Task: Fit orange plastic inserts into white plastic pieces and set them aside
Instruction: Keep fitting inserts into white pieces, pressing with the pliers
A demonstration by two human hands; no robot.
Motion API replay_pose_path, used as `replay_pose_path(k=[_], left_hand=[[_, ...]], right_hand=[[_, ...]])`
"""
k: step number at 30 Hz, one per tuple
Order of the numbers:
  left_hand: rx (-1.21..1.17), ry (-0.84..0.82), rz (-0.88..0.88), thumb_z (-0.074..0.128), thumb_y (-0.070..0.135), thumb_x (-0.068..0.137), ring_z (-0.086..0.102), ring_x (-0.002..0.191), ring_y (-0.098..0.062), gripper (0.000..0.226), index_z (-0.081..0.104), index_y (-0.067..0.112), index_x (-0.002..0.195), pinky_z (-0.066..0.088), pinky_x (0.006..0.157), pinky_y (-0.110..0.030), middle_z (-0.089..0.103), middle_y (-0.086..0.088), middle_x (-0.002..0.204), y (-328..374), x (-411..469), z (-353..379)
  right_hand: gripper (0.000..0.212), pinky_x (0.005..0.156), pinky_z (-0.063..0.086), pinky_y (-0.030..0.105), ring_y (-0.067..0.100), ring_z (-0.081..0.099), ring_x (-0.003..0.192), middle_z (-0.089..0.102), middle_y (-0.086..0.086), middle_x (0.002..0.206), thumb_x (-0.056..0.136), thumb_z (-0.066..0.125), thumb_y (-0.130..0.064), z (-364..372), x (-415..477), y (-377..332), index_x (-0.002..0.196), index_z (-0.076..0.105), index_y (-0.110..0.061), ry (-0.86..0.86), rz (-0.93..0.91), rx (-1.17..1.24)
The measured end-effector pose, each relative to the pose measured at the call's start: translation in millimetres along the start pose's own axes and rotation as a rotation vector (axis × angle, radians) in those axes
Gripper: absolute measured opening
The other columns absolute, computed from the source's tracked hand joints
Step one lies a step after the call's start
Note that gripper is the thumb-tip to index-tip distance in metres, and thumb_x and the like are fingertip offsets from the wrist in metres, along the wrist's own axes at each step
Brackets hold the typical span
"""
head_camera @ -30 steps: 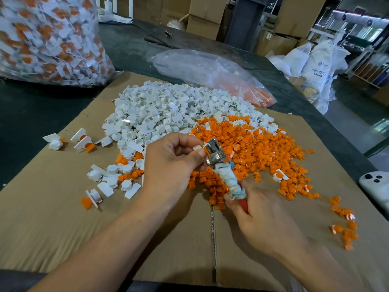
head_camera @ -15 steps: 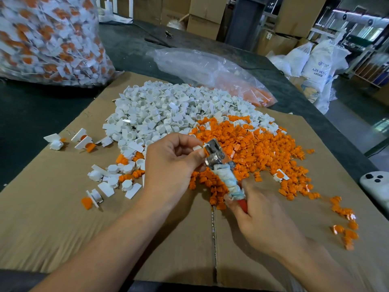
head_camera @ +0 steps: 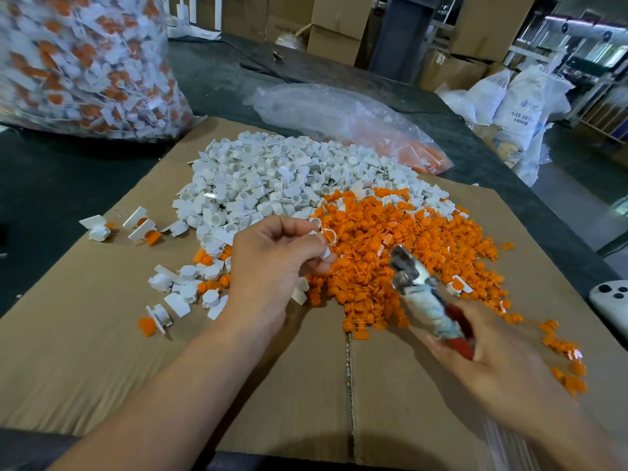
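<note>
Cardboard sheet [head_camera: 85, 351], flattened over dark table [head_camera: 68, 171]; fills most of the view and bears all the loose parts. Far left, beyond the sheet's corner: big clear sack [head_camera: 85, 62], bulging with white pieces that already carry orange. Behind the table, brown boxes [head_camera: 336, 25]; off to the right, white bags [head_camera: 523, 110] on the floor.

Next in size, white pile [head_camera: 272, 185], heaped on the far middle of the sheet. Just beside it on the right and touching it, orange pile [head_camera: 407, 246], spreading toward the near right, with a few strays well apart along that edge. Past both piles, thin plastic bag [head_camera: 339, 117], slumped half on the table, orange showing through at its right end.

Left hand [head_camera: 272, 270]: hovers over the seam between the two piles, fingers curled, thumb and fingertips pinching white piece [head_camera: 328, 236] with an orange insert seated in its round socket. Right hand [head_camera: 492, 362]: blurred, low at the near right, fingers wrapped round the red handle of pliers-like tool [head_camera: 418, 290]; wrapped shaft and metal head point up and left, near the pinched piece but apart from it.

Left of the white pile, well apart from it, fitted pieces [head_camera: 139, 226] in a small cluster on bare cardboard. At the right edge, white phone [head_camera: 611, 297] on the table.
</note>
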State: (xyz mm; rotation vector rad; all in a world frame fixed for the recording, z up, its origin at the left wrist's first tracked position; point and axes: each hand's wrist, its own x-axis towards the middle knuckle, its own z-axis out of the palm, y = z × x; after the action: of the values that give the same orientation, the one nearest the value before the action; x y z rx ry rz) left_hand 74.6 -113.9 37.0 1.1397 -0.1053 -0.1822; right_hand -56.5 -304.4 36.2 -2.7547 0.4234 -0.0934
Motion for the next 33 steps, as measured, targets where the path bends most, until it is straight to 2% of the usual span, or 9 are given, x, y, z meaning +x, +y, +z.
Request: replay_pose_path(k=[3,6,9,12,15,22,28,30,33], left_hand=[[-0.033,0.0,-0.039,0.061,-0.015,0.076,0.064,0.047,-0.016,0.016,0.06,0.001,0.072,0.048,0.044,-0.017,0.065,-0.001,0.057,-0.1,0.7,0.5],[-0.04,0.005,-0.065,0.06,-0.015,0.076,0.066,0.05,-0.018,0.016,0.06,0.0,0.075,0.05,0.045,-0.017,0.065,0.0,0.054,-0.3,2.1,-0.7],[-0.045,0.015,-0.08,0.061,-0.013,0.077,0.067,0.053,-0.019,0.015,0.06,0.002,0.074,0.05,0.046,-0.017,0.064,-0.001,0.053,-0.7,2.8,-2.1],[-0.046,0.026,-0.088,0.061,-0.013,0.077,0.068,0.054,-0.019,0.016,0.061,0.003,0.073,0.05,0.047,-0.016,0.064,-0.003,0.053,-1.2,3.4,-3.3],[-0.032,0.039,-0.082,0.06,-0.014,0.078,0.069,0.055,-0.02,0.018,0.062,0.003,0.073,0.051,0.048,-0.016,0.066,-0.004,0.056,-1.6,2.7,-3.4],[0.247,0.037,0.081,0.061,-0.009,0.079,0.063,0.05,-0.012,0.028,0.069,0.018,0.076,0.056,0.056,-0.021,0.068,0.001,0.062,-7.0,-0.8,-1.4],[0.349,0.016,0.127,0.063,-0.005,0.079,0.062,0.05,-0.009,0.031,0.069,0.025,0.078,0.053,0.055,-0.019,0.069,-0.001,0.062,-8.0,-2.5,-2.2],[0.366,0.01,0.136,0.063,-0.005,0.079,0.061,0.051,-0.009,0.032,0.069,0.027,0.078,0.054,0.057,-0.021,0.069,0.002,0.061,-8.1,-3.4,-2.0],[0.374,0.008,0.13,0.064,-0.005,0.079,0.061,0.05,-0.009,0.031,0.069,0.025,0.078,0.053,0.055,-0.018,0.068,0.002,0.058,-8.0,-3.4,-1.6]], right_hand=[[0.046,0.061,0.03,0.021,0.003,0.043,0.076,0.045,-0.018,0.084,0.064,0.046,-0.069,-6.7,-4.8,25.7,0.098,0.037,-0.039,-0.029,0.066,-0.166],[0.07,0.07,0.036,0.031,0.012,0.046,0.085,0.046,-0.014,0.087,0.053,0.04,-0.077,-9.2,-7.9,48.4,0.105,0.049,-0.032,0.009,0.086,-0.231],[0.078,0.068,0.034,0.03,0.011,0.046,0.083,0.046,-0.017,0.088,0.058,0.043,-0.085,-12.9,-8.1,61.3,0.111,0.056,-0.03,-0.006,0.059,-0.304],[0.087,0.065,0.033,0.029,0.009,0.047,0.08,0.048,-0.019,0.088,0.05,0.036,-0.091,-17.4,-5.7,65.1,0.11,0.058,-0.031,-0.018,0.051,-0.296],[0.105,0.07,0.037,0.031,0.011,0.049,0.085,0.052,-0.015,0.091,0.041,0.024,-0.1,-19.7,-1.1,69.6,0.111,0.057,-0.031,-0.034,0.049,-0.267],[0.129,0.082,0.038,0.034,0.016,0.046,0.099,0.046,-0.01,0.105,0.032,0.02,-0.103,-21.9,4.6,78.6,0.126,0.05,-0.02,-0.066,0.065,-0.292],[0.135,0.094,0.035,0.035,0.017,0.037,0.118,0.04,-0.003,0.131,0.03,0.019,-0.103,-19.0,4.3,85.5,0.14,0.032,-0.026,-0.116,0.09,-0.292],[0.13,0.091,0.036,0.035,0.018,0.04,0.116,0.043,-0.004,0.128,0.034,0.02,-0.102,-20.1,4.0,82.5,0.137,0.039,-0.025,-0.083,0.08,-0.265],[0.089,0.078,0.036,0.029,0.012,0.048,0.099,0.05,-0.013,0.107,0.054,0.04,-0.091,-24.4,2.9,73.6,0.111,0.063,-0.027,0.137,0.014,-0.131]])
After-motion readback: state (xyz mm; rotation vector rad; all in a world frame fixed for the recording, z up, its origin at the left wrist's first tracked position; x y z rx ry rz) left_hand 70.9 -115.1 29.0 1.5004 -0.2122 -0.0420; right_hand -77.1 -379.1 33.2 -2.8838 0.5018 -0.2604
